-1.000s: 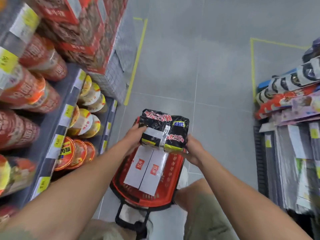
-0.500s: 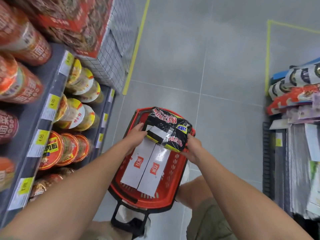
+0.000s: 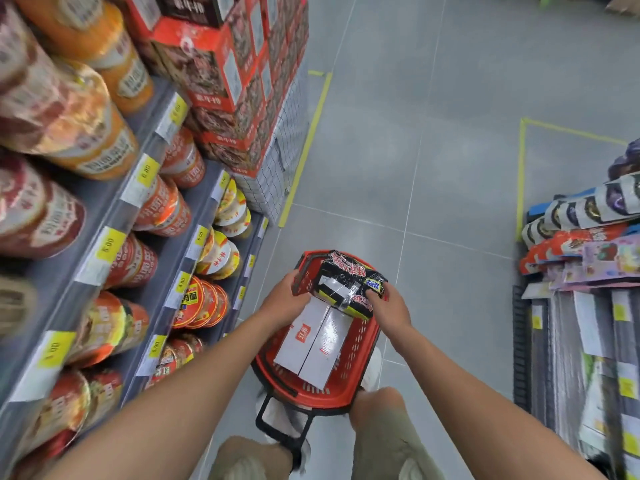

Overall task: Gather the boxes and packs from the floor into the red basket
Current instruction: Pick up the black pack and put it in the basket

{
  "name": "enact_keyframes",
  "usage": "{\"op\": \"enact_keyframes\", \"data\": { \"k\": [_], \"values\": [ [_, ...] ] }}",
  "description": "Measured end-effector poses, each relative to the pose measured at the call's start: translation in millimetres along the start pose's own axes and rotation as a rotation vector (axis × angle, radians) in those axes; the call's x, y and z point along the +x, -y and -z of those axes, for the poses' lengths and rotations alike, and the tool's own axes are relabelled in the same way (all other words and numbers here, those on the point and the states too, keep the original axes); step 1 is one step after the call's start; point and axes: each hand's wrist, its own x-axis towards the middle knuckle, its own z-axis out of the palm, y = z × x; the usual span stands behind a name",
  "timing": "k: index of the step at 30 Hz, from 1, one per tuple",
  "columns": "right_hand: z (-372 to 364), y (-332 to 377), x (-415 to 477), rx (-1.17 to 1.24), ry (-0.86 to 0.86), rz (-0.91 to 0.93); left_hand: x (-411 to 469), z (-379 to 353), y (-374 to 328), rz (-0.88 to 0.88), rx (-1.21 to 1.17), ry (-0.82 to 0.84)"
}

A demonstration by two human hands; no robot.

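Observation:
A red basket stands on the grey floor in front of my knees. Two white boxes lie side by side in it. A black noodle multipack sits at the basket's far end, partly over the boxes. My left hand holds the pack's left end at the basket's left rim. My right hand grips the pack's right end, with fingers curled over its edge. The pack hides the far ends of the boxes.
Shelves of cup noodles run along the left. Stacked red cartons stand on a wire rack beyond them. A low rack of flat packets lines the right. The basket's black handle lies toward my feet. Yellow tape lines mark the floor.
Both hands have lowered the black pack from above the basket down into its far end. The camera view has risen and tilted, so more of the aisle shows.

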Motion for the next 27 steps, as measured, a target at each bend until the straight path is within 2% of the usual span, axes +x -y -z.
{"op": "enact_keyframes", "data": {
  "k": [4,9,15,20,27],
  "values": [
    [11.9,42.4,-74.4,-0.074,0.046,0.157,-70.4,35.3,-20.7,-0.088,0.123,-0.054],
    [28.6,86.8,-155.2,-0.3,0.021,0.39,-150.0,69.3,-31.2,-0.252,0.256,-0.147],
    [55.9,137.4,-204.2,-0.488,0.07,0.682,-219.1,87.2,-36.6,-0.406,0.265,-0.303],
    [54.9,169.4,-215.0,-0.614,0.189,0.912,-260.3,87.0,-23.4,-0.405,0.234,-0.517],
    [42.5,185.2,-241.5,-0.728,0.456,1.21,-332.8,38.8,7.0,-0.274,0.087,-0.841]
  ]
}}
